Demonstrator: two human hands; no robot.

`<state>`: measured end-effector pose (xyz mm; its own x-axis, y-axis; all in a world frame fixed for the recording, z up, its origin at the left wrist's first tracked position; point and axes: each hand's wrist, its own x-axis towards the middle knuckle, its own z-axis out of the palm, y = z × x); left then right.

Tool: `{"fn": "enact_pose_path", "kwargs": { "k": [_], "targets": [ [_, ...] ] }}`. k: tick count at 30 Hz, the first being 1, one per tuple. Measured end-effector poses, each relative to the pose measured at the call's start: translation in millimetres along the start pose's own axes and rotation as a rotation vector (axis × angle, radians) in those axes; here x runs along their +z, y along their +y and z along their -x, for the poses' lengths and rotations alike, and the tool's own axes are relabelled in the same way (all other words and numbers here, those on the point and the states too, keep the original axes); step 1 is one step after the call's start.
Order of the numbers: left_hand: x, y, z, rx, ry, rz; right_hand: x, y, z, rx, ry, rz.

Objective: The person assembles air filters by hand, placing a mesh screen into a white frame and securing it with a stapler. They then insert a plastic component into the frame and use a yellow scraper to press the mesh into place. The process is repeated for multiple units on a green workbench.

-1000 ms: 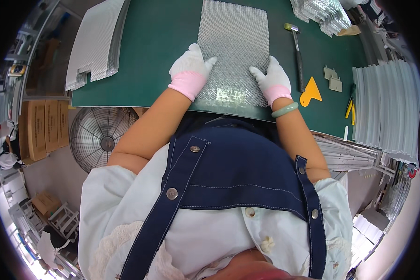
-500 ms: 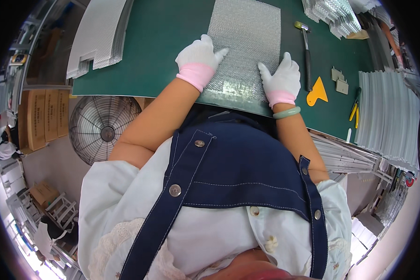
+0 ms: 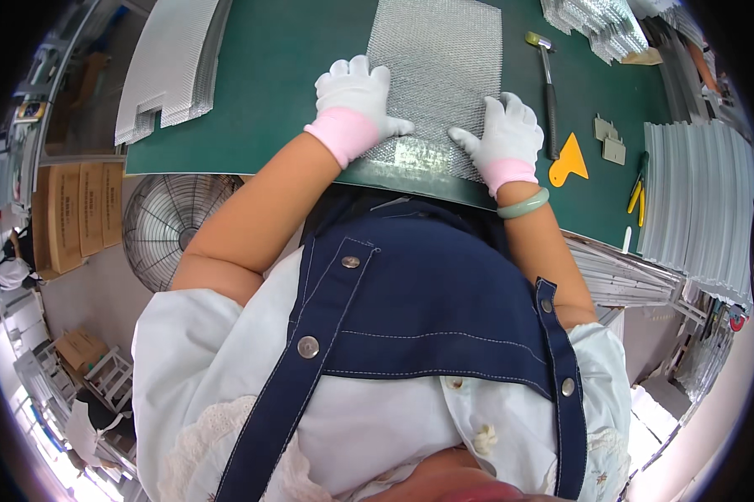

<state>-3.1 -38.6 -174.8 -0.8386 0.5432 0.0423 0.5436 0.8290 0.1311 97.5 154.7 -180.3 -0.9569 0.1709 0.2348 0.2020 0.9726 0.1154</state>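
A silvery metal mesh sheet (image 3: pixel 435 67) lies flat on the green table (image 3: pixel 264 100), reaching nearly to its front edge. My left hand (image 3: pixel 354 96), in a white glove with a pink cuff, rests at the sheet's left side. Its fingers are spread, and the thumb lies over the mesh near the front. At the right side is my right hand (image 3: pixel 507 134), gloved the same way, with its thumb stretched over the mesh and its other fingers along the edge. Both hands are open and grip nothing.
Right of the sheet lie a hammer (image 3: pixel 548 96), a yellow scraper (image 3: pixel 569 161), beige plates (image 3: pixel 609 139) and yellow-handled pliers (image 3: pixel 639 191). Stacked pale panels (image 3: pixel 695 209) stand at the far right. More mesh sheets (image 3: pixel 172 63) are piled at the left, and a floor fan (image 3: pixel 172 226) stands below.
My left hand has shifted slightly left and its fingers have spread. My right thumb has come lower and further inward over the mesh. The sheet stays in nearly the same place.
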Motion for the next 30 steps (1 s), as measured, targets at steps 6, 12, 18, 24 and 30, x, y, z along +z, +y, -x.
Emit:
{"fn": "enact_pose_path", "kwargs": {
  "k": [6,12,18,24,30],
  "targets": [
    [16.1,13.0,23.9,0.226,0.028,0.117,16.7,-5.8,23.7,-0.298,0.175,-0.422],
    [15.4,1.6,82.4,0.481,0.121,0.027,8.2,-9.8,79.3,-0.336,-0.009,-0.390],
    [12.0,19.4,87.6,0.480,0.182,0.046,-25.8,39.2,28.0,-0.405,-0.463,-0.608],
    [4.8,30.4,91.5,0.595,0.206,0.258,33.0,280.5,20.1,0.205,0.043,0.075],
    [-12.5,29.0,144.6,-0.046,-0.314,0.664,-10.5,273.6,51.9,0.286,-0.563,-0.021]
  ]
}}
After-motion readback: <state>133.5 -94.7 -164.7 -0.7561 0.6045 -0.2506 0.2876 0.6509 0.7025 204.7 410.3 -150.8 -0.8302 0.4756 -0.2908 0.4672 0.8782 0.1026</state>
